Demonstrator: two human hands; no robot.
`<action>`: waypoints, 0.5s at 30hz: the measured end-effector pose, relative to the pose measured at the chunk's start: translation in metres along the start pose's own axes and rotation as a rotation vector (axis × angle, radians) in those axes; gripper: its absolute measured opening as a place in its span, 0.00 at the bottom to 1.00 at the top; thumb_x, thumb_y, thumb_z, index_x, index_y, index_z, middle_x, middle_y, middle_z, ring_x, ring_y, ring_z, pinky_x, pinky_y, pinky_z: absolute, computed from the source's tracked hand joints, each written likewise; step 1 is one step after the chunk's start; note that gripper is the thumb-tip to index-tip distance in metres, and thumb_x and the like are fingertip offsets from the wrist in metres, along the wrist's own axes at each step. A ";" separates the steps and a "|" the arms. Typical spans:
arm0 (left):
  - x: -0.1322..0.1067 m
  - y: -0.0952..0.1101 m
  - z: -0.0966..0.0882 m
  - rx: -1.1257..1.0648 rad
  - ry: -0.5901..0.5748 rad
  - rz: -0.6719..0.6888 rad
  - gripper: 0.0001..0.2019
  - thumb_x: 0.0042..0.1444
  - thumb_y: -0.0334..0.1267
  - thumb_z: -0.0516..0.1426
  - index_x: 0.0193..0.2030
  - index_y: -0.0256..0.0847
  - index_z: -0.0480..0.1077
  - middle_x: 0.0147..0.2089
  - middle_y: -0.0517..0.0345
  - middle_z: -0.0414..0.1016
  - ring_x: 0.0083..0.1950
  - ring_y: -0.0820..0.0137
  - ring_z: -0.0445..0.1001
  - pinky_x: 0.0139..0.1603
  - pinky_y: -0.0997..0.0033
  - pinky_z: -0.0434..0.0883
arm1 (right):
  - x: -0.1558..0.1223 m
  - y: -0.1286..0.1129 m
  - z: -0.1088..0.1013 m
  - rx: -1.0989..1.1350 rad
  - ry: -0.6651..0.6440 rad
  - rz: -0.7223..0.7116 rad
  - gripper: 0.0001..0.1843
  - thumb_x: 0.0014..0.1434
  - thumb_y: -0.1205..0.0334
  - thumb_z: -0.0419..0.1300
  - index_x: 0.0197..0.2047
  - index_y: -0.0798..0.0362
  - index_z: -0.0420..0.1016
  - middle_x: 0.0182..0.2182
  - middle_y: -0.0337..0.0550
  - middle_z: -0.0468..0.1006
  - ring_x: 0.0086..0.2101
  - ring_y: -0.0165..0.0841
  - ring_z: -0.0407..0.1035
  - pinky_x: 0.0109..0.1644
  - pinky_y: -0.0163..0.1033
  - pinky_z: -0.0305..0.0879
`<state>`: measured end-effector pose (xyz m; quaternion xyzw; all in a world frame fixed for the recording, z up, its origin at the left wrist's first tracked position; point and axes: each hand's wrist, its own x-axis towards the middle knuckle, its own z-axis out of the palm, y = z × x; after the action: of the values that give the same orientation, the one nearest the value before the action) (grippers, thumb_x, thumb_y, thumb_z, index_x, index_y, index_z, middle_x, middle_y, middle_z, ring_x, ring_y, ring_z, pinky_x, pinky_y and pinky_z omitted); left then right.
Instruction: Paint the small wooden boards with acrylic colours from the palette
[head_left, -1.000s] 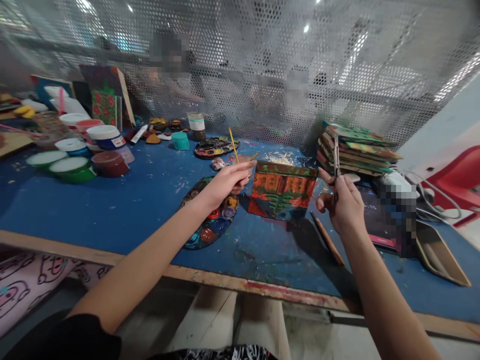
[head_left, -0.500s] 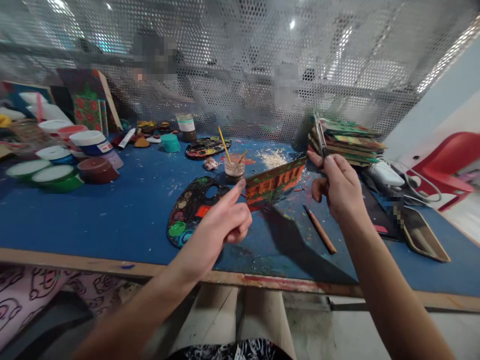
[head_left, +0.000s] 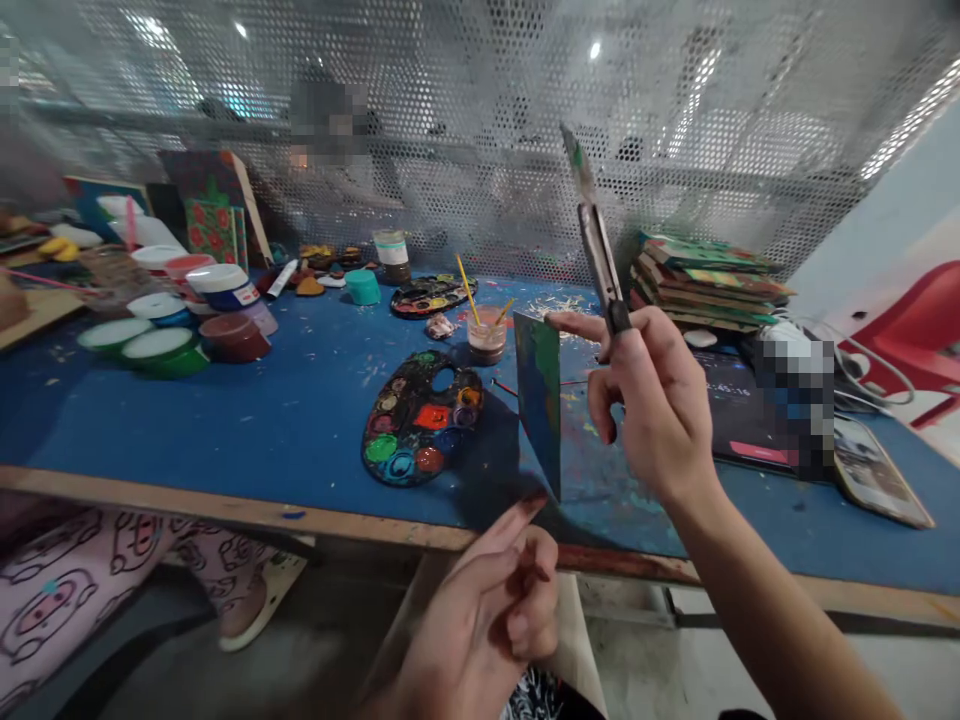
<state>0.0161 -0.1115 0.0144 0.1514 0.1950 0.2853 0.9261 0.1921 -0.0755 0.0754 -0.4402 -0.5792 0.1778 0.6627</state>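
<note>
Blue desk (head_left: pixel 225 420), paint-spattered. Right hand (head_left: pixel 652 410) grips a slim tool (head_left: pixel 596 240), green tip upward, with its forefinger on the top edge of a painted board (head_left: pixel 538 400) that stands edge-on. Left hand (head_left: pixel 495 600) is loosely curled and grips nothing, forefinger at the board's lower corner. Nearby: palette (head_left: pixel 420 415), brush cup (head_left: pixel 487 335), paint jars (head_left: pixel 187 320), stacked boards (head_left: pixel 709 280).

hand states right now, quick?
Left hand: curled, index tip touching painted tile at its lower corner, gripping nothing.
Right hand: closed on knife.
</note>
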 end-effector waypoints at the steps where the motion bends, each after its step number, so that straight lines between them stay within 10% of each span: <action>1: 0.000 -0.004 -0.004 -0.033 0.022 -0.005 0.10 0.53 0.34 0.62 0.43 0.37 0.76 0.30 0.63 0.66 0.21 0.85 0.54 0.22 0.80 0.49 | -0.005 0.001 0.001 -0.032 0.003 -0.026 0.13 0.67 0.51 0.50 0.34 0.48 0.59 0.29 0.33 0.73 0.15 0.20 0.55 0.16 0.29 0.49; 7: -0.009 0.011 -0.030 0.377 0.111 0.399 0.23 0.53 0.43 0.64 0.56 0.44 0.73 0.27 0.60 0.69 0.24 0.79 0.58 0.24 0.79 0.55 | -0.025 0.007 -0.001 -0.240 -0.056 -0.145 0.07 0.68 0.57 0.50 0.39 0.48 0.65 0.28 0.33 0.73 0.20 0.23 0.60 0.23 0.31 0.56; 12: 0.011 0.083 -0.026 0.774 0.159 0.773 0.10 0.58 0.41 0.59 0.45 0.48 0.78 0.44 0.58 0.77 0.39 0.74 0.69 0.37 0.77 0.66 | -0.042 0.002 0.007 -0.403 -0.252 -0.417 0.08 0.68 0.60 0.46 0.39 0.50 0.64 0.48 0.46 0.80 0.41 0.31 0.76 0.35 0.34 0.68; 15: 0.048 0.127 -0.006 0.899 0.107 0.751 0.11 0.56 0.40 0.60 0.45 0.46 0.79 0.54 0.57 0.76 0.56 0.66 0.68 0.48 0.74 0.65 | -0.054 0.003 0.016 -0.522 -0.323 -0.626 0.12 0.70 0.58 0.43 0.35 0.51 0.60 0.50 0.52 0.79 0.33 0.32 0.77 0.27 0.36 0.65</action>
<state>-0.0100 0.0182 0.0460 0.5732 0.2765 0.4903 0.5956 0.1634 -0.1079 0.0384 -0.3630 -0.8063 -0.1174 0.4520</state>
